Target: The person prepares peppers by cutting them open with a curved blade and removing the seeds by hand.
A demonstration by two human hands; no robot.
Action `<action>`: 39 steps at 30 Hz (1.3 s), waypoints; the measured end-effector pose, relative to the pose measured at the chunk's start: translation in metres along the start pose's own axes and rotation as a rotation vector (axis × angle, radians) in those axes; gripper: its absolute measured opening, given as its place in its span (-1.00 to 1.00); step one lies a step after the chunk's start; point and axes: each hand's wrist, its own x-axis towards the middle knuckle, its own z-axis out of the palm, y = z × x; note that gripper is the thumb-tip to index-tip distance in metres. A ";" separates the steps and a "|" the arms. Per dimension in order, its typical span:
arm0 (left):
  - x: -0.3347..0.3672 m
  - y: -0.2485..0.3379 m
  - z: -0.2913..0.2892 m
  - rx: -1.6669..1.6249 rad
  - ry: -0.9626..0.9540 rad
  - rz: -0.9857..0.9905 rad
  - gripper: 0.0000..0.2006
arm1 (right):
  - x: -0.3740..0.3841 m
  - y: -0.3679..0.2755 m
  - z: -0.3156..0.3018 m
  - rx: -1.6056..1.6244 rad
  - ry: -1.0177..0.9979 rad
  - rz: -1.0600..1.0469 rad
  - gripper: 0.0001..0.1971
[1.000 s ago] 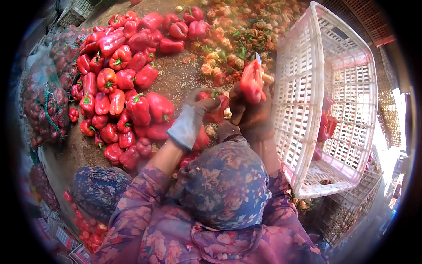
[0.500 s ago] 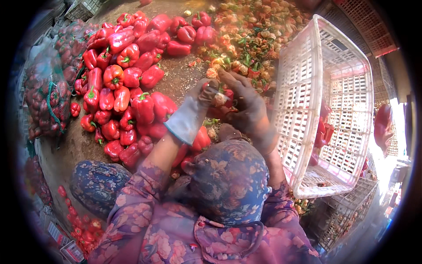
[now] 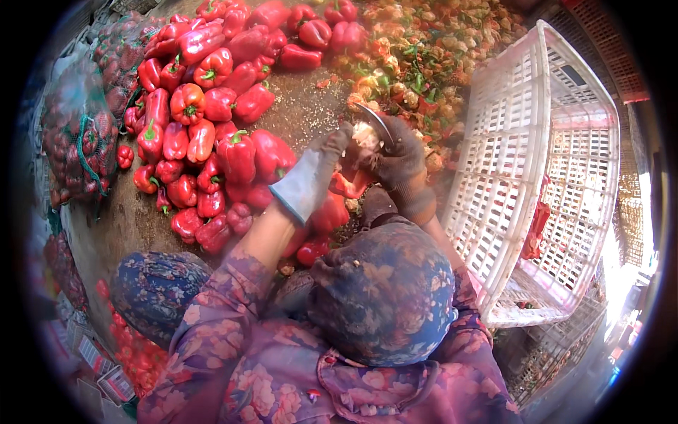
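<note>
Between my hands is an opened red bell pepper (image 3: 345, 186) with its pale seed core (image 3: 365, 137) showing. My left hand (image 3: 321, 162), in a grey-white glove with dirty fingers, is closed at the pepper's left side; its fingertips are partly hidden. My right hand (image 3: 401, 161), in a dark brown knitted glove, grips a small knife (image 3: 376, 121) by a handle that its fingers cover. The thin curved blade sticks out above the core. Just left of my hands lies a big heap of whole red bell peppers (image 3: 201, 124).
Discarded cores and green stems (image 3: 417, 60) are heaped at the far side. On the right a white slatted crate (image 3: 498, 169) lies tipped, with red pepper pieces (image 3: 537, 230) in it. Full net sacks (image 3: 79, 145) stand at the left. My floral-covered knees (image 3: 385, 290) are close below.
My right hand has turned, and the curved blade now shows above the core. The pepper's pale core is more exposed. The whole view has shifted slightly.
</note>
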 end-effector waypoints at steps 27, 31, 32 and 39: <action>0.001 -0.020 -0.106 0.171 0.522 0.207 -0.35 | 0.017 -0.034 0.047 0.014 -0.532 0.569 -0.71; 0.006 0.021 -0.086 0.233 0.411 0.297 -0.35 | 0.036 -0.041 0.056 -0.191 -0.522 0.316 -0.76; 0.007 0.027 -0.081 0.246 0.432 0.316 -0.36 | 0.035 -0.039 0.053 -0.182 -0.503 0.330 -0.74; 0.018 0.053 -0.082 -0.263 0.423 0.372 -0.45 | -0.016 0.010 0.032 -0.183 -0.489 0.596 -0.66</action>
